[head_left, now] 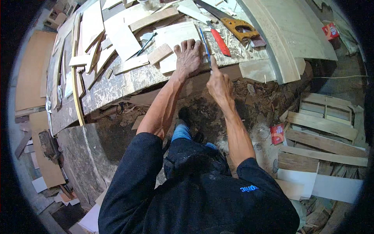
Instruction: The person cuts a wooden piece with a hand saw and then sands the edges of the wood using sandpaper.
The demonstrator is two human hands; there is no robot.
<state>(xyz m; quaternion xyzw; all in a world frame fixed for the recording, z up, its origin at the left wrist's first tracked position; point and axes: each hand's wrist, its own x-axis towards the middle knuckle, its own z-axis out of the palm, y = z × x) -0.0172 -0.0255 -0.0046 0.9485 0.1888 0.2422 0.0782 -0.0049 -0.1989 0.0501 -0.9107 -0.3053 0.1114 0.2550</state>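
Note:
My left hand [188, 58] lies over a pale wooden board [177, 35] near the bench's front edge, fingers spread and pressing down on it. My right hand [220, 85] is closed around the near end of a thin, long blue tool [205, 42], with the index finger stretched along it. The tool runs along the board's right edge; its exact kind is too small to tell. A small wood block [160, 54] rests on the board, left of my left hand. A red-handled cutter or knife [220, 42] lies just right of the blue tool.
A handsaw with a yellow-brown handle [239, 29] lies at the back right of the worn bench [134, 82]. Wood offcuts and strips [154, 18] cover its left and far parts. Stacked planks [323, 126] and a red box [277, 133] are on the floor at right.

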